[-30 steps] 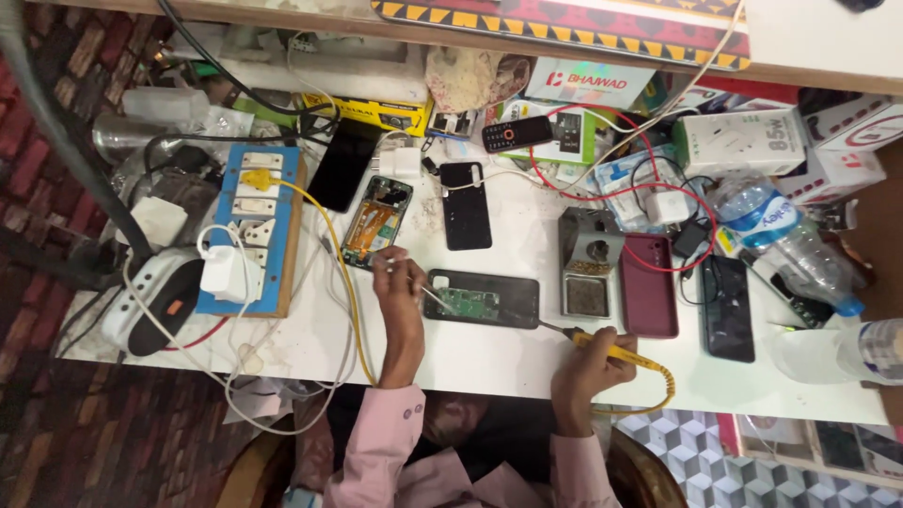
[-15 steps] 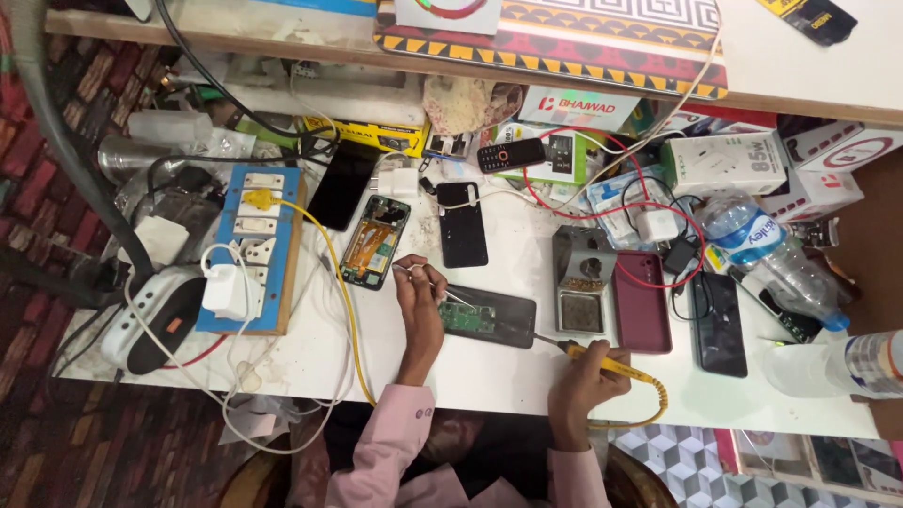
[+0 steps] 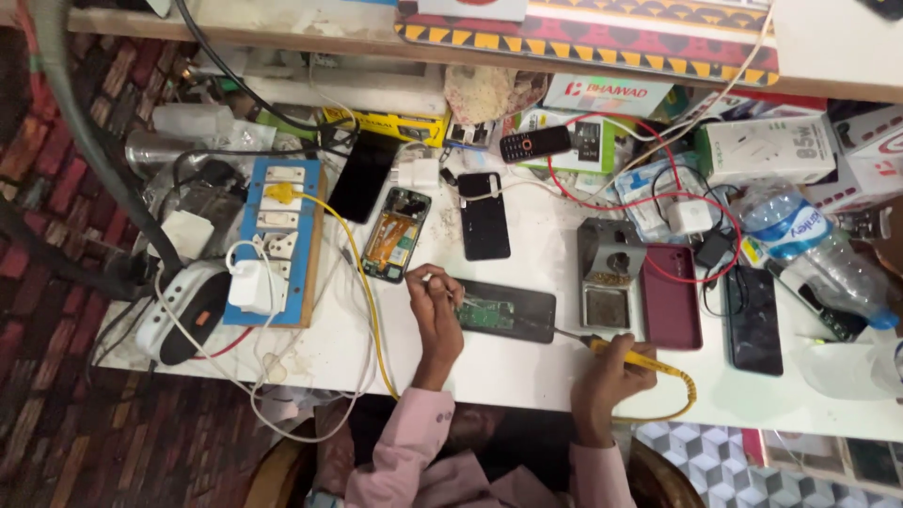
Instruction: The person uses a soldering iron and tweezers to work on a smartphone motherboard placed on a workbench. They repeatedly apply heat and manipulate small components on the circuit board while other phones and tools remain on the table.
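An opened black phone [image 3: 513, 312] with a green circuit board showing lies flat on the white table [image 3: 527, 376]. My left hand [image 3: 435, 306] rests at the phone's left end, fingers pinched on a thin solder wire. My right hand [image 3: 611, 374] grips a yellow-handled soldering iron [image 3: 613, 349] whose metal tip reaches the phone's right part. The iron's yellow cable loops past my right wrist. Pink sleeves cover both forearms.
A metal soldering iron stand [image 3: 609, 282] sits right of the phone, next to a maroon phone case [image 3: 671, 296] and a black phone [image 3: 752, 318]. A blue socket board [image 3: 278, 240], another opened phone [image 3: 396, 233], boxes, a plastic bottle [image 3: 818, 254] and red wires crowd the back.
The view has shifted, so the table sits lower and nearer. My left hand stays at the phone's left end and my right hand keeps the iron's tip on the phone.
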